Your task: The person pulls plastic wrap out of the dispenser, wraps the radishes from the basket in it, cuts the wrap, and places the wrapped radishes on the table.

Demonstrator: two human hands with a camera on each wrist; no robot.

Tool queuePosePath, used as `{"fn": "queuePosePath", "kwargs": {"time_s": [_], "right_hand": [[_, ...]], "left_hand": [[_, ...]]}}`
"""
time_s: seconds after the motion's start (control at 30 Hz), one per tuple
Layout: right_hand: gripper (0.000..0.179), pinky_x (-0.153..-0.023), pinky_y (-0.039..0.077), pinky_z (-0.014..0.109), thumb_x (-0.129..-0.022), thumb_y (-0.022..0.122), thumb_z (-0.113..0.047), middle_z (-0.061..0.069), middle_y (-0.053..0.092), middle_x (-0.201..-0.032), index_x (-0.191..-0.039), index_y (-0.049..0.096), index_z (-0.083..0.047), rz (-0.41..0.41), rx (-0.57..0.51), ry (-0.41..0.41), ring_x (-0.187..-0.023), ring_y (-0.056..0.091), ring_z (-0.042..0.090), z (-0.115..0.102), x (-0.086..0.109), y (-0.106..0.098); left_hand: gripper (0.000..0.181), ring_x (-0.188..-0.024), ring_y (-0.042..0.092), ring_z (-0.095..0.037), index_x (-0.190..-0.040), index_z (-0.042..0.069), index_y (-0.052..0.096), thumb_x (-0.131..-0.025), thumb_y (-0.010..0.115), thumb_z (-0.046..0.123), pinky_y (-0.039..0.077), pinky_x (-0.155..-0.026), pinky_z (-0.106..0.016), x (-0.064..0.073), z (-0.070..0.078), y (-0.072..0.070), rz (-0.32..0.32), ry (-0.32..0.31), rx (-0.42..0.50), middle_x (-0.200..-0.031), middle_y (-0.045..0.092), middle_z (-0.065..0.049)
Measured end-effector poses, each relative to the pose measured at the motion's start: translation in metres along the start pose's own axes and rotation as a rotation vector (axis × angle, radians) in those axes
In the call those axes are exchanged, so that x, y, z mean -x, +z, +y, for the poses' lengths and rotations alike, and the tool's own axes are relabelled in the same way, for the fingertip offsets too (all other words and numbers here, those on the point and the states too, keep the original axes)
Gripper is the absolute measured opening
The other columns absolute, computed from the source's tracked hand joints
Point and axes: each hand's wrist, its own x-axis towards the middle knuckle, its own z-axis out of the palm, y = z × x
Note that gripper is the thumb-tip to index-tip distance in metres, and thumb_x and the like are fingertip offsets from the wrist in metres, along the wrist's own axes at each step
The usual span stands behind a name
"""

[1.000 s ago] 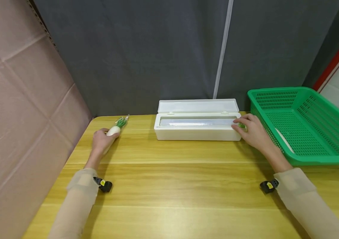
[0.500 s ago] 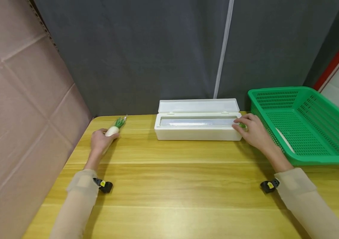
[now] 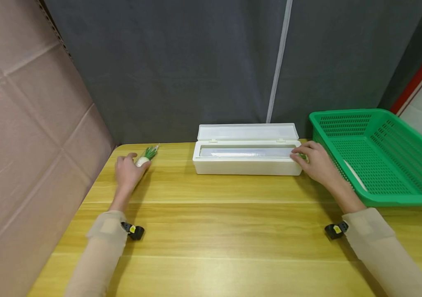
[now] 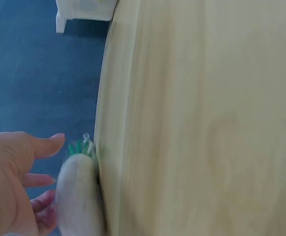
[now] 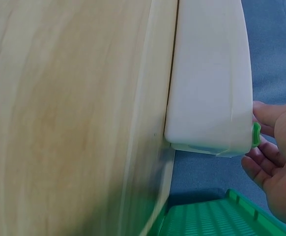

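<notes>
A white radish (image 3: 142, 161) with green leaf stubs and clear plastic about its top lies at the table's far left. My left hand (image 3: 127, 173) is beside it, thumb and fingers spread; in the left wrist view the thumb stands apart from the radish (image 4: 79, 196). At the right end of a long white cling film dispenser (image 3: 246, 166), its lid (image 3: 248, 132) raised, is my right hand (image 3: 316, 163). Its thumb and fingers pinch a small green slider (image 5: 256, 135) at the dispenser's edge. Clear film (image 3: 248, 152) shows in the dispenser's opening.
A green plastic basket (image 3: 382, 198) stands at the right, close to my right forearm, with a long white object (image 3: 356, 176) in it. The wooden table (image 3: 226, 231) ends at a dark grey curtain (image 3: 177, 74). Pinkish cloth (image 3: 29, 144) hangs on the left.
My left hand gripped the radish before; now its fingers have loosened and spread, and it has shifted slightly right. The radish lies almost where it was. My right hand stays at the slider.
</notes>
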Motion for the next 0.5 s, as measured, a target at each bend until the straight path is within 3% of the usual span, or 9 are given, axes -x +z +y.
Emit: {"fn": "queuePosePath", "kwargs": {"time_s": [0.13, 0.27, 0.37, 0.5], "right_hand": [[0.013, -0.084, 0.045, 0.056, -0.092, 0.073, -0.005, 0.025, 0.062, -0.1, -0.1, 0.074, 0.006, 0.007, -0.004, -0.003, -0.094, 0.056, 0.04, 0.0, 0.0, -0.001], [0.012, -0.083, 0.045, 0.056, -0.092, 0.073, -0.005, 0.025, 0.062, -0.1, -0.099, 0.074, 0.005, 0.012, -0.011, -0.001, -0.094, 0.056, 0.04, 0.0, 0.001, -0.001], [0.012, -0.082, 0.045, 0.055, -0.092, 0.074, -0.004, 0.025, 0.063, -0.1, -0.099, 0.074, 0.005, 0.018, -0.015, -0.012, -0.094, 0.056, 0.039, 0.001, 0.001, -0.001], [0.011, -0.082, 0.045, 0.055, -0.09, 0.074, -0.002, 0.024, 0.063, -0.099, -0.098, 0.074, 0.005, 0.033, -0.019, -0.034, -0.093, 0.057, 0.039, 0.002, 0.001, 0.0]], "left_hand": [[0.055, -0.117, 0.043, -0.05, -0.131, -0.007, 0.059, -0.093, 0.074, 0.029, 0.033, -0.101, -0.059, 0.001, 0.011, 0.003, 0.063, 0.043, -0.014, -0.126, 0.048, -0.033], [0.049, -0.113, 0.048, -0.048, -0.124, -0.007, 0.064, -0.091, 0.076, 0.028, 0.037, -0.097, -0.058, 0.0, 0.022, 0.01, 0.091, 0.088, 0.033, -0.119, 0.053, -0.03], [0.045, -0.113, 0.05, -0.046, -0.122, -0.007, 0.065, -0.093, 0.075, 0.026, 0.039, -0.097, -0.056, 0.002, 0.032, 0.015, 0.059, 0.129, 0.096, -0.117, 0.056, -0.028], [0.042, -0.115, 0.051, -0.043, -0.124, -0.006, 0.064, -0.096, 0.071, 0.024, 0.042, -0.098, -0.053, 0.007, 0.047, 0.022, -0.03, 0.189, 0.188, -0.12, 0.056, -0.026]]}}
